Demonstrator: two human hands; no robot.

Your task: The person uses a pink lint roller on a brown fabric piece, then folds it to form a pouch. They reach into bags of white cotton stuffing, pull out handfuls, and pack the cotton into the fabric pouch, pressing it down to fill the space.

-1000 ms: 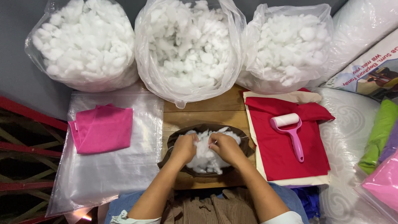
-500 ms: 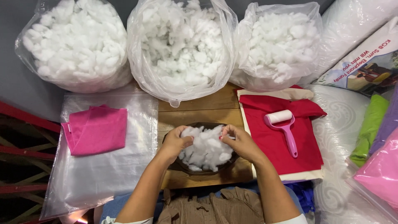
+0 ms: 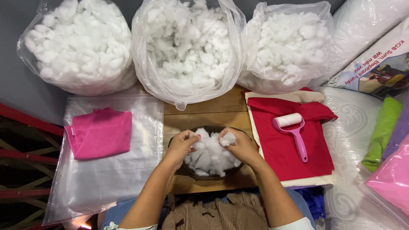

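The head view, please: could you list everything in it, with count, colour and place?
Bags of stuffing: three, clear plastic, white fill, along the back.
Bowl: one, dark, on the wooden board, holding white stuffing.
Pink cloth: one, folded, on a clear plastic bag, left.
Red cloth: one, right of the board.
Lint roller: one, pink handle, on the red cloth.
Coloured packs: green, purple, pink, far right.
Hands: left hand and right hand, both pinching stuffing over the bowl.
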